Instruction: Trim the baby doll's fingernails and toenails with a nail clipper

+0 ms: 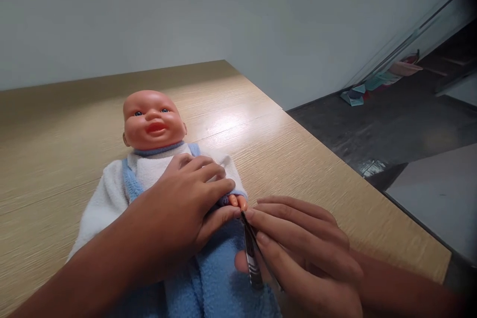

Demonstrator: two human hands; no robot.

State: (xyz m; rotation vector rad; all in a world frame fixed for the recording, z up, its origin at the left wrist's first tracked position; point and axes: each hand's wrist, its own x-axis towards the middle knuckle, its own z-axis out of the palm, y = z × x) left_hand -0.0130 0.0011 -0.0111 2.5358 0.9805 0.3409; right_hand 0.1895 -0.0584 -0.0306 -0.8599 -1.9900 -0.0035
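A baby doll (152, 121) in a white top and blue overalls lies on its back on a wooden table (55, 149). My left hand (182, 208) lies over the doll's chest, with its thumb and fingers pinching the doll's small hand (238, 201) at the sleeve cuff. My right hand (301, 248) grips a metal nail clipper (251, 253), whose tip sits right at the doll's fingers.
The table's right edge (357, 174) runs diagonally, with dark floor beyond it. A grey wall stands behind the table. Some teal and pink items (376, 84) lie on the floor far right.
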